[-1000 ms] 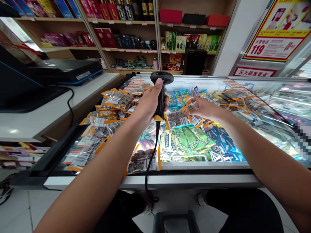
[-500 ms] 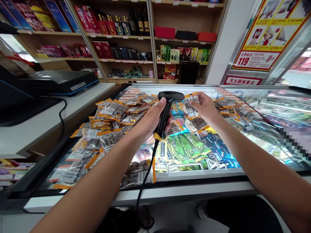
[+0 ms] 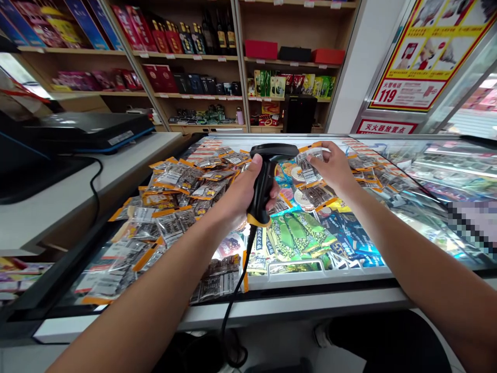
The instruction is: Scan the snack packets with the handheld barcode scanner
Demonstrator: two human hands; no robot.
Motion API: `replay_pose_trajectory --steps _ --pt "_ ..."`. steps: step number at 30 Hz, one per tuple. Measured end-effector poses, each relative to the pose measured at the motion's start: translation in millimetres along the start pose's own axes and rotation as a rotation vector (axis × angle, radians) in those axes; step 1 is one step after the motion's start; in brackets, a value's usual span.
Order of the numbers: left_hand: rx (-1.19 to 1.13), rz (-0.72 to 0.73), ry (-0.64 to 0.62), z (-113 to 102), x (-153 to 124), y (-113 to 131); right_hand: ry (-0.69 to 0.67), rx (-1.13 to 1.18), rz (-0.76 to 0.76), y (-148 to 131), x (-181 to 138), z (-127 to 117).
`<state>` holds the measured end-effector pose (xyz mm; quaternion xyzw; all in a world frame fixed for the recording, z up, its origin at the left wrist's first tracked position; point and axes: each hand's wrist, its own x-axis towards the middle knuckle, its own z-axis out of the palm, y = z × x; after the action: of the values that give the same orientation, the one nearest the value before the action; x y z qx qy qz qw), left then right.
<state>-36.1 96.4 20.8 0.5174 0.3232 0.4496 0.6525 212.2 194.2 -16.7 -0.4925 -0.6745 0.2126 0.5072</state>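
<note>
"Black scanner point(image 3: 264, 181) in the left grip point(image 3: 243, 189); and the right grip point(image 3: 335, 167)?"

"Pinching one orange-edged packet point(image 3: 309, 172) beside the scanner's nose. More packets point(image 3: 174, 176) lie piled either side; which are done doesn't show."

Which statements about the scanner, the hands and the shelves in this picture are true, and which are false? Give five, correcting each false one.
1. The left hand holds a black scanner. True.
2. The right hand holds a bottle. False: it holds an orange-edged packet.
3. A cable hangs from the scanner's handle. True.
4. The shelf unit behind is bare. False: it holds bottles and boxes.
5. A poster shows the number 119. True.
</note>
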Motion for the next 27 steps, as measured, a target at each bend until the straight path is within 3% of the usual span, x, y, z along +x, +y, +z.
replay_pose_trajectory --steps 6,8,10,14,17,21,24,27 --pt "-0.091 0.109 0.214 -7 4 14 0.177 -0.844 0.024 13 8 -44" --pt "-0.103 0.130 0.277 -12 5 19 0.244 -0.979 -0.038 9 5 -45" --pt "-0.102 0.139 0.324 -15 6 23 0.195 -0.928 -0.116 -3 -4 -32" --pt "-0.091 0.144 0.353 -17 6 25 -0.275 -0.548 -0.172 -30 -37 21" --pt "-0.073 0.126 0.334 -15 5 22 -0.469 -0.568 -0.251 -36 -59 54" --pt "-0.030 0.113 0.285 -14 5 17 -0.533 -0.514 -0.236 -32 -59 61" --pt "0.020 0.090 0.231 -13 4 15 -0.461 -0.294 -0.108 -32 -44 45" --pt "0.094 0.035 0.130 -14 0 15 -0.385 -0.207 -0.109 -30 -27 20"
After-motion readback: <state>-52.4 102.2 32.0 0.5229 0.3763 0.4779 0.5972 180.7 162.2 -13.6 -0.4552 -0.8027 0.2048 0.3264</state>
